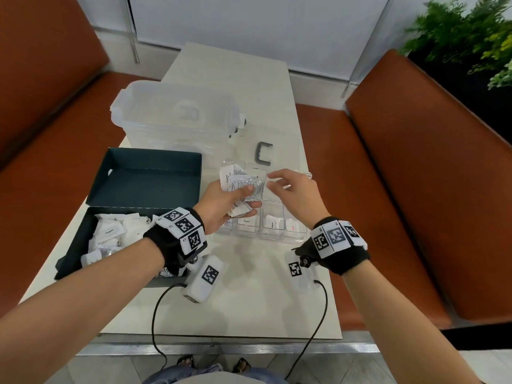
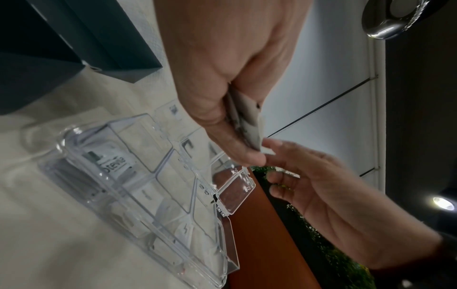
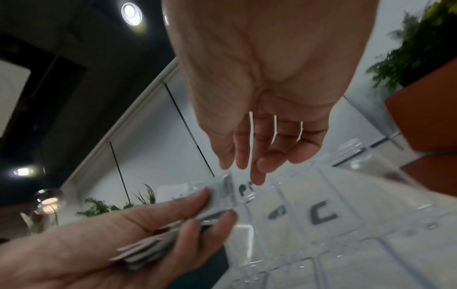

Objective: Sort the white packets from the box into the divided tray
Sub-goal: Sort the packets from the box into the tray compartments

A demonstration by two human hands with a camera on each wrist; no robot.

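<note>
My left hand (image 1: 238, 194) grips a fanned bunch of white packets (image 1: 241, 180) above the clear divided tray (image 1: 257, 237). In the left wrist view the thumb pinches the bunch (image 2: 247, 121) against the fingers. My right hand (image 1: 288, 187) hovers just right of the bunch, fingers relaxed and empty, fingertips close to the packet edges (image 3: 222, 187). The tray's near compartments hold packets marked Sugar (image 1: 246, 221) and Pepper (image 1: 273, 224); a Stevia packet (image 2: 116, 162) lies in another. The dark box (image 1: 69, 253) at the left holds several more white packets (image 1: 110, 234).
The box lid (image 1: 144, 178) lies open behind the box. A clear lidded tub (image 1: 177, 112) stands at the back of the table, with a grey C-shaped handle (image 1: 263, 153) beside it. Orange benches flank the table. Two cables hang over the near edge.
</note>
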